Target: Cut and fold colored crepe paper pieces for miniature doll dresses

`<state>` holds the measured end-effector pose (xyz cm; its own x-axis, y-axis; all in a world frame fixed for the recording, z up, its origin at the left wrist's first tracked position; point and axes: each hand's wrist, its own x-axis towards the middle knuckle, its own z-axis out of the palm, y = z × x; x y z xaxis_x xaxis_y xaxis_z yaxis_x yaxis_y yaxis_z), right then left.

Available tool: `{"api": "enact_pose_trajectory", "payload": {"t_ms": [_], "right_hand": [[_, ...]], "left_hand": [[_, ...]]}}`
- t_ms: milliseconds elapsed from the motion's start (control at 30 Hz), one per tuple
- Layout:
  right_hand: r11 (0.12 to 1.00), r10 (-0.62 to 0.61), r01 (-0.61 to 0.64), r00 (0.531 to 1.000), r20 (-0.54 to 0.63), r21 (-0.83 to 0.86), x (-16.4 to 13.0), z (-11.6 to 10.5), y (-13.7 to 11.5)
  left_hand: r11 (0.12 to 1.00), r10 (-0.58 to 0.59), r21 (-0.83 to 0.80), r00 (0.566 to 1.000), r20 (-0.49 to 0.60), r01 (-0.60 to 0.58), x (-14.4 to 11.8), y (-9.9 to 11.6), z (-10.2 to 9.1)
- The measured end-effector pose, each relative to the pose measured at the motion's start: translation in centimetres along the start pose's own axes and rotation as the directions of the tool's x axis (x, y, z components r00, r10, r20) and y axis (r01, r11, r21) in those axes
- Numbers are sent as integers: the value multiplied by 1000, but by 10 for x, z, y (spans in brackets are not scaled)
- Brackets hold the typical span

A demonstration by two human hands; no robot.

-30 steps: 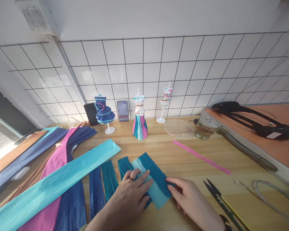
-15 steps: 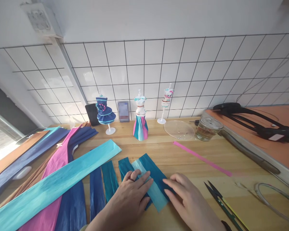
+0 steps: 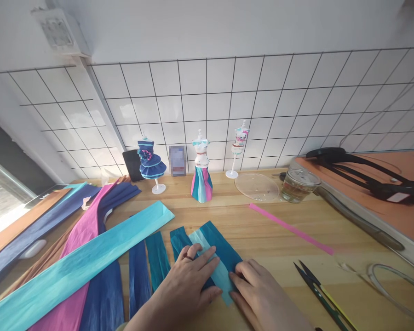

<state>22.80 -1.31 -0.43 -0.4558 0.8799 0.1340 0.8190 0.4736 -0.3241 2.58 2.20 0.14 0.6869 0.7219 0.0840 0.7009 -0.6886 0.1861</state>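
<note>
My left hand (image 3: 189,285) lies over the crepe paper strips, fingers stretched out and pressing them to the table. Beneath and beside its fingertips is a light blue strip (image 3: 224,275), partly overlapping a dark teal strip (image 3: 216,241). My right hand (image 3: 262,296) is closed at the lower right end of the teal strip, with fingers bent over the paper; its thumb is near the light blue end. Left of my left hand lie another teal strip (image 3: 157,255) and a blue strip (image 3: 138,271). A second dark teal piece (image 3: 180,239) is partly under my left hand.
Long crepe paper lengths, turquoise (image 3: 106,250) and pink (image 3: 86,220) among them, cover the left side. Dress-form figures (image 3: 202,181) stand along the tiled wall. Right are a pink strip (image 3: 290,227), thread snips (image 3: 317,285), a glass (image 3: 298,186) and a clear disc (image 3: 257,186).
My right hand has moved slightly left, its fingers bending further over the teal strip and covering more of the strips' lower ends. My left hand has stayed nearly in place.
</note>
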Motion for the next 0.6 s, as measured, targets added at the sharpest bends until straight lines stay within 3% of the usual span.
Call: {"api": "enact_pose_trajectory", "payload": {"t_ms": [267,600], "right_hand": [[1000,-21,21,999,-47,-20,-1,3,0],[993,-100,90,986,-137,-81,-1,12,7]], "left_hand": [[999,-47,17,999,26,47,5,-8,-2],[996,-47,68,997,-55,50,4,-19,5]]}}
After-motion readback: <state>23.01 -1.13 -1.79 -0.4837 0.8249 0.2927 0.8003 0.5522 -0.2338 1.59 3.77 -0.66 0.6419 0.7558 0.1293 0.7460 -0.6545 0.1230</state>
